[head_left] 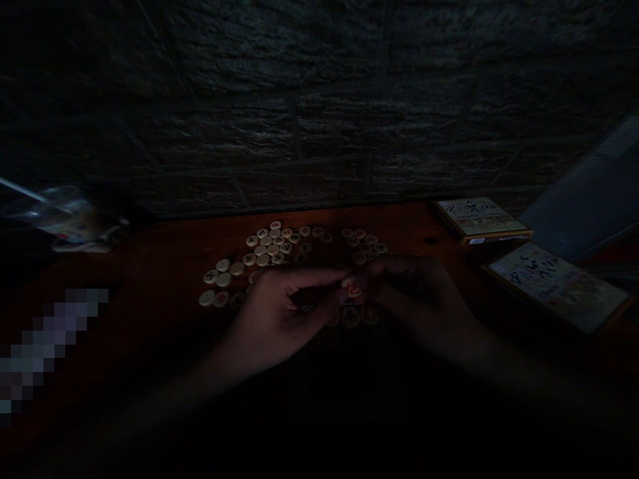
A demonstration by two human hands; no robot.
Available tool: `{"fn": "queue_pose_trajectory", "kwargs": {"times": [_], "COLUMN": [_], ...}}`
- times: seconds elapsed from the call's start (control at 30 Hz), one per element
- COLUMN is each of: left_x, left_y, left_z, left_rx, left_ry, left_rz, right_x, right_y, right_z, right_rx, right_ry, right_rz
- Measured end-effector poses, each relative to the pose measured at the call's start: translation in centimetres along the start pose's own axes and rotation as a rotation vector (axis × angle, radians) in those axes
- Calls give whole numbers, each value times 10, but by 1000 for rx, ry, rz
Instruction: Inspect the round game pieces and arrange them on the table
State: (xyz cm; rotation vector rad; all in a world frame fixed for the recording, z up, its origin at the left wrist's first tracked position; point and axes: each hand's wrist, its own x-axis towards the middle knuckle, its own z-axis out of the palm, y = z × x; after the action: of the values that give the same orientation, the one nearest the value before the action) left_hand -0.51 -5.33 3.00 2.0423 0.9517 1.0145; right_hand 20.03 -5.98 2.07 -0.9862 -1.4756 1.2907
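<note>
Head view, very dim: both hands meet over a reddish-brown wooden desk [164, 266], just in front of a scatter of small round cream-coloured game discs [272, 249] stamped with dark and red characters. The left hand [279, 316] comes in from the lower left, its fingers curled, thumb and forefinger reaching toward the centre. The right hand [414, 286] comes from the lower right, fingers bunched. Between the two sets of fingertips sits one pale round disc with a red mark [353, 288], lifted slightly above the desk; the grip of both hands looks closed on it, though the darkness hides which fingers actually bear it. A few more discs lie just beneath the hands, partly covered.

At the right edge of the desk lie two flat rectangular wooden-framed boxes with printed pale lids [554, 283], one behind the other, well apart from the discs. A crumpled clear plastic bag [70, 219] rests at the far left, against a rough dark brick wall [319, 100].

Judging the risks: the pinch is shallow and shared between two hands, so the disc could slip and drop among the others, where similar markings would make it hard to pick out in this light. The wrists hang low over the near discs, so a sideways sweep could nudge them out of place.
</note>
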Motion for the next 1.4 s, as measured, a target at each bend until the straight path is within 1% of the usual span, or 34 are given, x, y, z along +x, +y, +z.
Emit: {"fn": "queue_pose_trajectory", "kwargs": {"times": [0.1,0.27,0.4,0.53,0.67,0.77,0.97,1.17,1.3,1.4], "left_x": [0,-3,-3,-5,-5,-3,-2,-3,-4,-5], "left_y": [-1,0,2,1,2,3,2,1,2,3], "left_z": [1,2,2,5,8,8,5,4,3,3], "left_rx": [-48,-147,-143,-189,-191,-205,-248,-237,-166,-111], "left_ry": [14,19,14,35,26,30,32,8,-1,-19], "left_rz": [-45,-142,-164,-136,-96,-102,-112,-113,-65,-14], "right_x": [0,-4,-3,0,1,1,2,2,2,2], "right_y": [0,3,4,5,6,4,-1,0,1,2], "right_z": [0,1,1,1,0,1,1,-1,0,1], "right_rx": [8,-65,-83,-10,52,94,125,109,96,137], "right_ry": [-14,-42,-25,-20,-25,-40,-49,-37,-57,-79], "right_rz": [0,-91,-72,-1,83,117,106,124,83,87]}}
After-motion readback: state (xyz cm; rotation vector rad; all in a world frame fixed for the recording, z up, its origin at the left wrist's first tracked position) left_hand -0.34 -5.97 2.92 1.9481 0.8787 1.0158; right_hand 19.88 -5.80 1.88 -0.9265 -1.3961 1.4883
